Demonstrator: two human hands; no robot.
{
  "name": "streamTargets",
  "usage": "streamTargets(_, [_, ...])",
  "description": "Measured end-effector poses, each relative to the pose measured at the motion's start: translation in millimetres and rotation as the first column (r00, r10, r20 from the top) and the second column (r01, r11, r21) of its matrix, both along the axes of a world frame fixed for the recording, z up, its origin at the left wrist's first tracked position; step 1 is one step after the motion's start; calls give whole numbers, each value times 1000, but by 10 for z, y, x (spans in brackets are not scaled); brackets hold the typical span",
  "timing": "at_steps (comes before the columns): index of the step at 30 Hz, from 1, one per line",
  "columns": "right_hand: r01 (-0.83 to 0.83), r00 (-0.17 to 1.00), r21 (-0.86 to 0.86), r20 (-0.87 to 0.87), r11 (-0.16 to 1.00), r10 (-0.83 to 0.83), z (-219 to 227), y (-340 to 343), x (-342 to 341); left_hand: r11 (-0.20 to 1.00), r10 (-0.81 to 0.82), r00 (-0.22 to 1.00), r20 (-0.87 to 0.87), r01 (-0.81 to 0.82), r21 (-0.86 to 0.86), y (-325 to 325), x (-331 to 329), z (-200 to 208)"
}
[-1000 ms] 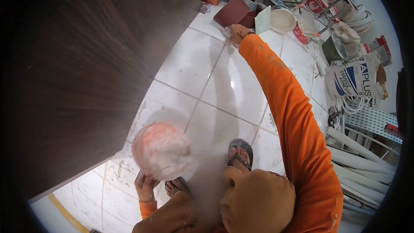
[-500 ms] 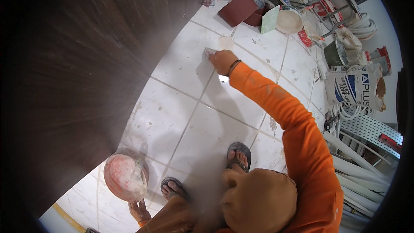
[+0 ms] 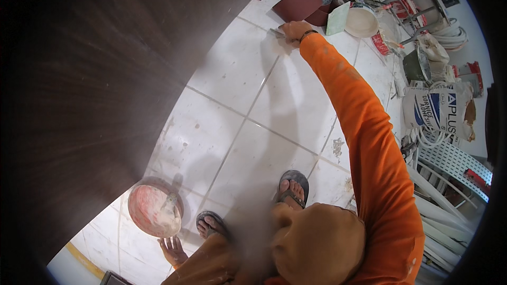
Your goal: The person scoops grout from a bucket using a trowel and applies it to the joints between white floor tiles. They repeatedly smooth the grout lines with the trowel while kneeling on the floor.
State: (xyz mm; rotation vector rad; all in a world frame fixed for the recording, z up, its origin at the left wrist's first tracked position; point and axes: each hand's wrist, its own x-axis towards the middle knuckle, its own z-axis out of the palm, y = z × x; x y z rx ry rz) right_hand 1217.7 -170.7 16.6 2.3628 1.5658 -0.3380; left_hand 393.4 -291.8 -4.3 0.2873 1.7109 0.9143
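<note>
Stretched far forward, my right hand [image 3: 296, 31] is closed on a small flat scraper [image 3: 275, 33], low over the white tiled floor [image 3: 227, 68]. A pale patch lies on the tile just below it. At the lower left stands a round reddish bowl [image 3: 141, 203], with whitish paste [image 3: 170, 216] on one side of its inside. My left hand [image 3: 172, 252] is open beside the bowl's near side, fingers spread and pointing at it. It holds nothing. Whether the fingertips touch the bowl, I cannot tell.
A dark brown panel [image 3: 105, 74] fills the left. Beyond my right hand are dark red sandpaper [image 3: 298, 6], a pale green sheet [image 3: 338, 18] and a white tub [image 3: 362, 22]. Along the right lie a torn sack [image 3: 430, 108], a perforated metal strip [image 3: 457, 163] and long white lengths [image 3: 438, 208].
My right hand has moved farther forward and slightly right with the scraper, up to the sandpaper. My left hand has come off the bowl's rim and spread its fingers.
</note>
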Motion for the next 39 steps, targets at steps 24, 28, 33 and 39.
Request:
streamTargets(24, [32, 997, 174, -70, 984, -20, 146, -292, -809, 1, -657, -134, -742, 984, -178, -797, 1181, -676])
streamTargets(28, [-166, 985, 72, -39, 984, 169, -453, -432, -1436, -17, -635, -152, -757, 983, -183, -798, 1170, -715])
streamTargets(33, [-360, 890, -186, -362, 914, 277, 102, -632, -2239, -7, -607, -168, -777, 978, -207, -775, 1123, -711])
streamTargets(39, [-18, 1000, 52, -7, 998, 19, 156, -230, -796, -42, -574, -174, -800, 982, -183, -768, 1187, -765])
